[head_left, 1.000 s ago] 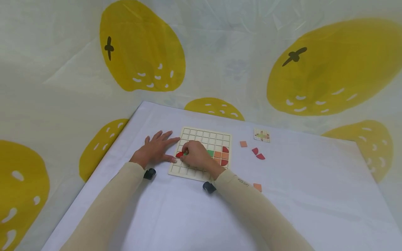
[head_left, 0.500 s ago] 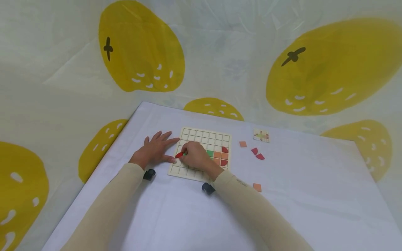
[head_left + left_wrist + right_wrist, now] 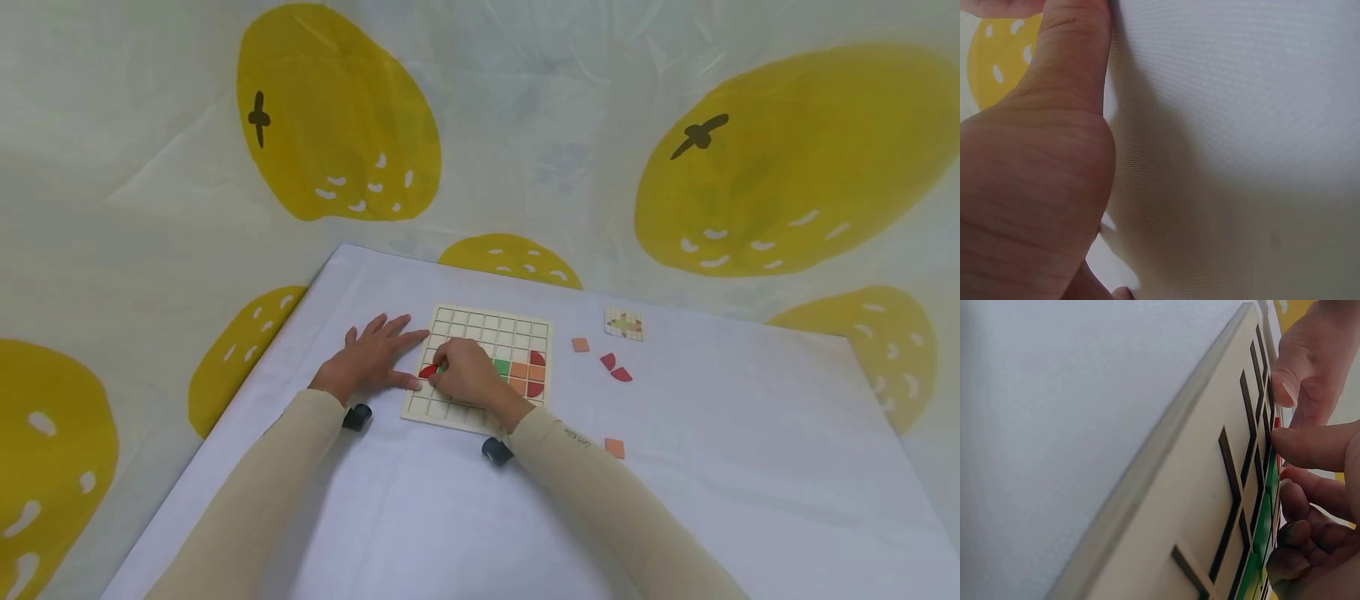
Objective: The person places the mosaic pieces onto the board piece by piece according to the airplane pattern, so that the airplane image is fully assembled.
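A cream grid board (image 3: 450, 412) lies on the white-covered table. My right hand (image 3: 468, 371) is over its left-middle part, fingers curled, thumb and forefinger pinching a green tile (image 3: 441, 368) at the row's left end. Beside that tile is a red petal-shaped piece (image 3: 428, 372). In the right wrist view, the thumb and fingertips touch the board's surface close to green tiles (image 3: 1263, 525). My left hand (image 3: 369, 358) lies with spread fingers at the board's left edge, thumb tip and forefinger tip touching it. Part of the row is hidden under my right hand.
Right of the board lie an orange square (image 3: 581, 344), two red petal pieces (image 3: 621, 375) and a small pattern card (image 3: 624, 323). Another orange square (image 3: 615, 448) is nearer, by the right sleeve. Orange tiles (image 3: 528, 372) and red pieces (image 3: 536, 389) sit on the board's right side.
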Tool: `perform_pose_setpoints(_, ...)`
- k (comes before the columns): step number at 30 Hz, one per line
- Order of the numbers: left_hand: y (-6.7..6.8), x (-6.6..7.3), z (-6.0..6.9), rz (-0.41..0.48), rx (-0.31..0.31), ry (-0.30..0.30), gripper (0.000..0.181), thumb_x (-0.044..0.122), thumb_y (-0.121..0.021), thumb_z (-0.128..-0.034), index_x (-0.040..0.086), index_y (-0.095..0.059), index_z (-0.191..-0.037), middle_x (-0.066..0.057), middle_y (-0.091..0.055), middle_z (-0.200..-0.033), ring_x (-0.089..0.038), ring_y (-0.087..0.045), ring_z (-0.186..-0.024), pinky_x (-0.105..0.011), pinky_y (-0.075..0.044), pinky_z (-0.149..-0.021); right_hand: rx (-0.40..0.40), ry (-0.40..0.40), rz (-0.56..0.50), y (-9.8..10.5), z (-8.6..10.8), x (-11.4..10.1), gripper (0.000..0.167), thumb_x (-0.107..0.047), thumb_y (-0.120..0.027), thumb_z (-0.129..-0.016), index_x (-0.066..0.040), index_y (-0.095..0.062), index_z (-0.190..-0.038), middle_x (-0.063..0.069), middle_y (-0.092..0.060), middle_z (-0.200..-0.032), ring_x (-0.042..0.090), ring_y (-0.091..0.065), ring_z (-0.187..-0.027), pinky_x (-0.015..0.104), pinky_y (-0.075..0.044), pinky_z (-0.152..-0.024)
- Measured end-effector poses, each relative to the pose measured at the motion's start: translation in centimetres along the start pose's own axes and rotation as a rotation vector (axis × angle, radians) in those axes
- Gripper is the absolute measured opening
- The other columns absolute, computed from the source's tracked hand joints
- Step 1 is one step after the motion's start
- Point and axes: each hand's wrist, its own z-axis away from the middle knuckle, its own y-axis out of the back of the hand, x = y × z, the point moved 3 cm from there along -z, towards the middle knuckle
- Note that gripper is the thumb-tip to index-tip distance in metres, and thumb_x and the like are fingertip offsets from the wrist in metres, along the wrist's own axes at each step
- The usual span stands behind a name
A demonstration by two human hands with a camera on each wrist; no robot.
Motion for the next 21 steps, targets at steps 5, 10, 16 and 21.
perform_pose_setpoints(5,0.0,0.2,-0.2,0.002,-0.012,0.009,0.098,0.074,-0.070,-0.0816,0.047,-0.024,-0.164,-0.003,-0.013,-0.178,-0.045,-0.010,-0.162,-0.083,-0.016,-0.118,0.023,0.021,-0.028,0.6,0.6,0.5,0.021,-0.019,-0.075,-0.094,-0.007,-0.078,-0.111,0.002,-0.070,-0.099,0.020,-0.060,-0.093,0.031,-0.054,-0.083)
perform_pose_setpoints(10,0.0,0.3,-0.4,-0.003,-0.030,0.030,0.100,0.076,-0.070,-0.0802,0.048,-0.023,-0.164,-0.003,-0.012,-0.178,-0.045,-0.010,-0.162,-0.082,-0.016,-0.119,0.069,0.040,-0.057,2.0,1.3,1.4,0.012,-0.012,-0.073,-0.095,-0.010,-0.080,-0.103,0.001,-0.071,-0.094,0.019,-0.060,-0.090,0.031,-0.053,-0.080)
perform_pose_setpoints(16,0.0,0.2,-0.3,-0.005,-0.039,0.044,0.100,0.076,-0.070,-0.0810,0.047,-0.022,-0.164,-0.003,-0.011,-0.178,-0.045,-0.008,-0.162,-0.081,-0.015,-0.119,0.110,0.057,-0.012,3.7,1.9,2.7,0.016,-0.008,-0.070,-0.092,-0.008,-0.082,-0.102,0.003,-0.075,-0.096,0.018,-0.060,-0.089,0.030,-0.051,-0.082)
perform_pose_setpoints(21,-0.2,0.0,-0.2,0.009,-0.038,0.042,0.099,0.075,-0.071,-0.0815,0.048,-0.022,-0.164,-0.003,-0.010,-0.178,-0.046,-0.008,-0.162,-0.082,-0.014,-0.119,0.132,0.060,0.017,5.2,2.7,4.1,0.015,-0.008,-0.071,-0.091,-0.008,-0.083,-0.100,0.003,-0.075,-0.090,0.017,-0.060,-0.084,0.031,-0.051,-0.080)
